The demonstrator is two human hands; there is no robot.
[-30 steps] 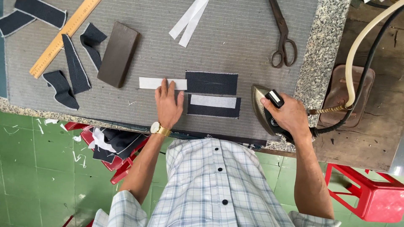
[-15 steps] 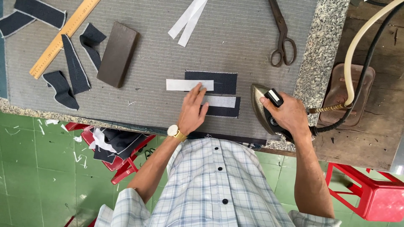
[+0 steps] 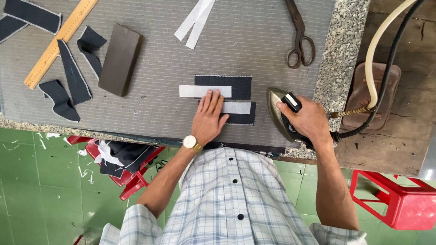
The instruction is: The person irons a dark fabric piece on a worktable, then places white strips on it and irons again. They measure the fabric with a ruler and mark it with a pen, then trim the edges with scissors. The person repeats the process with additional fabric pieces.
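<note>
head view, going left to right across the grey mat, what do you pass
wooden ruler → dark fabric scraps → brown block → white strip under the left hand → scissors → iron in the right hand

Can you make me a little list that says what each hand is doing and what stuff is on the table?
left hand: flat on the table, fingertips on a white strip that half overlaps a dark fabric piece
right hand: gripping the handle of an iron
in front of the left hand: second dark piece with a white strip on it
far side: scissors, two loose white strips
left side: brown block, wooden ruler, dark fabric scraps
beside the table: red stool
</note>
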